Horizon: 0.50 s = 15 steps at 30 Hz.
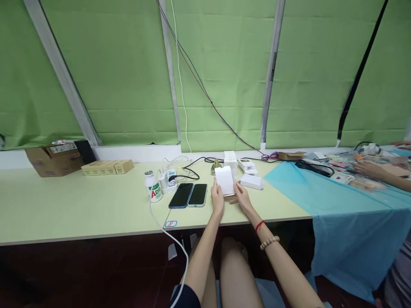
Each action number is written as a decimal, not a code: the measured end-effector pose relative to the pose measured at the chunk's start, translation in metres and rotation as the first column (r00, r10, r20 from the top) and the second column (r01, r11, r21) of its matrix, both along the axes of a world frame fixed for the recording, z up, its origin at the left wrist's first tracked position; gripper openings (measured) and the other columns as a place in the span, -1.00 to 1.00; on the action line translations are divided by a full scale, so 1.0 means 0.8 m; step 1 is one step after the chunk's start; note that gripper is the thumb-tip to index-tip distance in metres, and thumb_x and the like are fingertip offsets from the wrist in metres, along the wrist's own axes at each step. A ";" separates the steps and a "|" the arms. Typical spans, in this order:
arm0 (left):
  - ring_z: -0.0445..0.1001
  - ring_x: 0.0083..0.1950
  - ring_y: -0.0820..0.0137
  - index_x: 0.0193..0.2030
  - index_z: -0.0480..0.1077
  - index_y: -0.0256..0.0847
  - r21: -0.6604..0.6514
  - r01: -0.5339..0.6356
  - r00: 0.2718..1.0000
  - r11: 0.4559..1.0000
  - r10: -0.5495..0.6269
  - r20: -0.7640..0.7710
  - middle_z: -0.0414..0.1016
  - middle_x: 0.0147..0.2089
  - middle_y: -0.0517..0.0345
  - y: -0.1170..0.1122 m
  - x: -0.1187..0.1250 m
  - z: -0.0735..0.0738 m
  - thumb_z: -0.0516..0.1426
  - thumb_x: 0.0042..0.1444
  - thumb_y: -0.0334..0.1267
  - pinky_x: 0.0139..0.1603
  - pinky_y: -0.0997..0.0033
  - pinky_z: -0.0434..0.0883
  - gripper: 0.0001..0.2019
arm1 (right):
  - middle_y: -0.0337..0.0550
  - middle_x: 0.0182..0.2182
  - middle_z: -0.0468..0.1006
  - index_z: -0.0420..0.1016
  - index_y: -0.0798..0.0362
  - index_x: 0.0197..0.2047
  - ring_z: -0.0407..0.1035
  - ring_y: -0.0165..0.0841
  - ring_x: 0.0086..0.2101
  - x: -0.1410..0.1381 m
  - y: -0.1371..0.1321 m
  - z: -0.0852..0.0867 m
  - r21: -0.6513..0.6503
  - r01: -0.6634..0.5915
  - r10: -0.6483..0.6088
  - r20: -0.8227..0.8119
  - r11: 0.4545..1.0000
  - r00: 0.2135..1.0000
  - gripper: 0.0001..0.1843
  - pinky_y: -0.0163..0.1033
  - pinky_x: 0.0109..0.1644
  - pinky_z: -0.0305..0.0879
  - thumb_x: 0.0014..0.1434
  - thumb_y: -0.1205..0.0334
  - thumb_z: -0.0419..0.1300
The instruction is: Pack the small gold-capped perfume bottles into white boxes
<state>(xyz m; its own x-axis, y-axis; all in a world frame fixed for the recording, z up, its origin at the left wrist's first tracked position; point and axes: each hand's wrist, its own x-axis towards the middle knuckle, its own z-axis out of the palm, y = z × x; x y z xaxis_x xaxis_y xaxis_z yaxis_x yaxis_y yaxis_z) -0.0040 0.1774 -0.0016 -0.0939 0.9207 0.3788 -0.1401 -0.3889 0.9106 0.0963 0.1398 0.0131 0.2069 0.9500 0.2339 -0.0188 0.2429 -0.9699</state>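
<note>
My left hand (217,199) and my right hand (243,199) both hold a flat white carton (224,180) upright on the pale green table (64,205). The left fingers grip its left edge. The right hand's fingers pinch its lower right corner. Just behind it stand a stack of white boxes (230,159) and a small gold-topped bottle (215,167). A closed white box (252,181) lies to the right of my right hand.
Two dark phones (189,195) lie left of my hands, beside a white charger (168,182) and a small drink bottle (154,188). Tan cartons (107,167) and a cardboard box (54,159) sit at the far left. Another person's arm (382,173) rests on the blue cloth (337,201) at right.
</note>
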 end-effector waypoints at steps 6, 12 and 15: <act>0.10 0.25 0.20 0.37 -0.31 -0.20 0.100 -0.127 0.942 0.987 0.152 -0.299 0.02 0.22 -0.15 -0.011 0.006 0.006 0.16 -0.03 0.00 0.21 0.25 0.16 -0.05 | -0.02 0.14 0.20 0.02 0.03 0.32 0.37 -0.36 -0.27 -0.001 -0.004 0.001 0.046 -0.045 0.046 -0.027 0.998 0.999 -0.10 -0.31 -0.47 0.41 -0.01 -0.17 0.15; -0.01 0.31 0.09 0.36 -0.41 -0.33 -0.040 -0.087 0.939 0.995 0.069 -0.336 -0.06 0.28 -0.27 -0.013 0.007 0.010 0.17 -0.07 -0.02 0.25 0.15 0.08 0.03 | -0.06 0.13 0.22 0.18 0.03 0.25 0.39 -0.39 -0.31 0.001 -0.001 -0.004 0.050 -0.033 0.032 0.030 0.998 0.999 -0.19 -0.30 -0.44 0.42 -0.01 -0.15 0.16; -0.06 0.34 0.13 0.36 -0.34 -0.29 -0.015 -0.085 0.969 0.996 0.080 -0.233 -0.12 0.33 -0.22 -0.017 0.006 0.012 0.19 -0.08 -0.05 0.27 0.19 0.07 0.00 | -0.05 0.05 0.30 0.12 0.04 0.28 0.39 -0.38 -0.31 0.002 -0.001 -0.004 0.035 -0.022 0.020 0.049 0.999 0.999 -0.14 -0.31 -0.46 0.42 -0.02 -0.16 0.17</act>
<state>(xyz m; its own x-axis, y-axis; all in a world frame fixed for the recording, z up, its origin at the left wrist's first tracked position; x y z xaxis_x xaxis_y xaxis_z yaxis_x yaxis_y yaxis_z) 0.0005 0.1641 0.0082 -0.0823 0.9226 0.3768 0.1076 -0.3676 0.9237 0.0976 0.1389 0.0100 0.1746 0.9449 0.2768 0.0224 0.2772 -0.9605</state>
